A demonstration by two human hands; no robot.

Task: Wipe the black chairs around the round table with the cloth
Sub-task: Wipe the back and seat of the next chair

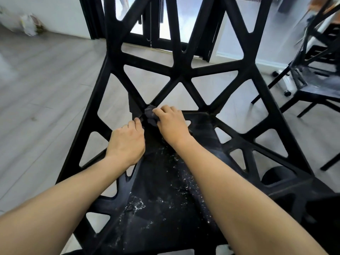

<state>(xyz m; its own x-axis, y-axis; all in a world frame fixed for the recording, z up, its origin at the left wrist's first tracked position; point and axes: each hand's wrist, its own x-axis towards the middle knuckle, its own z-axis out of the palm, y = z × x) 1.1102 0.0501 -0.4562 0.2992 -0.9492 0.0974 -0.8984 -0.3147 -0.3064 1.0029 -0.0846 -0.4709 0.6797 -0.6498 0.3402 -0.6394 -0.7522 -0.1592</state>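
i've got my right hand closed on the dark cloth at the black chair seat's back joint, left hand gripping the seat edge beside it.

pale grey plank floor, white wall, black-framed glass door letting in bright daylight, crumpled bag in the corner.

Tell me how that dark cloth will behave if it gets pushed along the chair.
Likely floppy: the cloth is bunched under the right hand. It may snag at the chair strut joints, and probably drags on the wet-looking seat.
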